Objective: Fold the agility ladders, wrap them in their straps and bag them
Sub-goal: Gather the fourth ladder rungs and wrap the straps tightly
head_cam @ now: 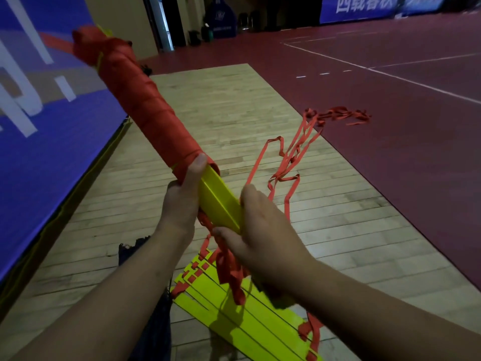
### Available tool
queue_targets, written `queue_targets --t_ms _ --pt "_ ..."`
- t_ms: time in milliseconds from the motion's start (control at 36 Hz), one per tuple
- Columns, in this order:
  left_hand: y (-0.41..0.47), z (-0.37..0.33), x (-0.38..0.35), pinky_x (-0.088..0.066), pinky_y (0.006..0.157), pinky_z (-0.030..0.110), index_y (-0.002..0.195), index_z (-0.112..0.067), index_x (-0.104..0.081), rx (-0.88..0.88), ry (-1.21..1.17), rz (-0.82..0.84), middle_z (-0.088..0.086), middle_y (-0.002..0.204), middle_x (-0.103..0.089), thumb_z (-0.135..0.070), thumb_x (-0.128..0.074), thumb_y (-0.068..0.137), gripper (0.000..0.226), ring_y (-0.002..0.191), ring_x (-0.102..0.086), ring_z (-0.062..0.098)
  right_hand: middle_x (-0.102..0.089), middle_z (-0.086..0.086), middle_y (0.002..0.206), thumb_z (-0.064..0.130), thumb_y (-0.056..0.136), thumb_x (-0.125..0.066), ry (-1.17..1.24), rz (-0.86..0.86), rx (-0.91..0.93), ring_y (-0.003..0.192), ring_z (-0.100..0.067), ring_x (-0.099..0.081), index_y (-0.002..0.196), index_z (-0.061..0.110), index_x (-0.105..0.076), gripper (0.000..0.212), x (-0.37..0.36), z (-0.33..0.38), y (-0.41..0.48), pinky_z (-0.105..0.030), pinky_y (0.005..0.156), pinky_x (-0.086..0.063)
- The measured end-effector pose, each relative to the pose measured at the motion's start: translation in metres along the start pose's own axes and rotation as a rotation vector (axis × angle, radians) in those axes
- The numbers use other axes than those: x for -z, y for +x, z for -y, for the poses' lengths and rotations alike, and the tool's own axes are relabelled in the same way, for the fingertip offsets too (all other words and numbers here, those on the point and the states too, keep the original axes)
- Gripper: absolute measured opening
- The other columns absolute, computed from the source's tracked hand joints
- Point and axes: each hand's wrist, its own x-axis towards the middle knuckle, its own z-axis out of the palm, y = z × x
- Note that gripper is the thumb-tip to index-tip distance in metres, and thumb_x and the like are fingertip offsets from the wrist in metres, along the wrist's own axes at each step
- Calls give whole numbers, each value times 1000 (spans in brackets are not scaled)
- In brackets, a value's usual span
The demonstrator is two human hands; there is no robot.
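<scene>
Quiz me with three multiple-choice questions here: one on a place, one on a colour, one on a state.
1. Where do the spare rungs lie?
A. on the floor under the held bundle
B. on a chair
C. against the wall
2. What colour is the strap wound round that bundle?
A. blue
B. red
C. black
3. How far is the bundle wrapped?
A. not at all
B. end to end
C. partly
Answers: 1 A, flat under the forearms; 2 B, red coils cover it; 3 C, bare yellow shows between left hand and right hand.
</scene>
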Motion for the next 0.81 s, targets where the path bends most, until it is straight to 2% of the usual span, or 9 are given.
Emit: queue_targets --t_ms 83,167,278,333,417,500,556,694,806 --pt "-3 -1 1 -43 70 37 81 -18 -63 -57 -37 85 -4 64 -59 -70 -65 52 59 65 -58 17 -61 4 96 51 82 -77 190 247 -104 82 -17 -66 113 27 -38 56 22 3 10 -41 73 -59" --pt "-4 -2 -3 -42 75 42 90 -16 -62 -79 -91 115 0 70 -60 -68 -66 52 65 73 -58 24 -68 -3 105 35 84 -80 485 392 -298 84 -20 -74 132 25 -41 62 30 -2 12 -46 81 -62" --pt "0 -2 -2 -46 79 44 103 -11 -58 -117 -5 160 8 82 -57 -75 -68 51 83 81 -58 26 -74 -14 84 10 86 -73 679 449 -335 72 -31 -73 111 1 -61 29 31 -8 8 -55 80 -62" --pt "4 -2 3 -51 87 45 102 -11 -61 -84 96 192 9 86 -64 -91 -67 43 100 87 -65 27 -72 -15 75 8 84 -71 636 372 -330 66 -31 -71 100 -1 -64 19 32 -7 7 -53 73 -63" --pt "8 -6 11 -53 95 50 101 -19 -69 7 316 293 8 98 -76 -107 -45 34 114 95 -73 27 -69 -12 68 12 84 -71 546 282 -303 62 -30 -71 83 5 -62 11 35 -9 7 -51 69 -62" --pt "9 -8 13 -56 81 40 82 -15 -76 88 559 444 11 80 -76 -111 -20 37 120 77 -75 26 -71 -16 75 18 83 -71 366 181 -325 67 -32 -73 85 6 -61 17 31 -14 9 -56 66 -61" --pt "9 -9 11 -52 71 35 72 -14 -75 123 589 475 12 71 -73 -110 -17 42 116 67 -72 26 -69 -14 75 24 82 -71 231 122 -344 66 -30 -72 84 9 -59 19 28 -15 10 -53 63 -61" --pt "-3 -12 -10 -52 68 36 74 -5 -67 53 368 435 8 60 -60 -87 -60 65 83 55 -59 22 -57 3 81 35 86 -63 -177 -36 -274 76 -27 -64 91 17 -44 27 21 -11 3 -39 65 -52" --pt "-10 -5 -18 -55 78 42 71 -18 -73 37 148 216 7 74 -68 -62 -83 55 48 71 -66 26 -45 1 96 44 88 -60 -205 -122 -140 84 -24 -48 112 16 -41 42 2 -5 -4 -33 69 -30"
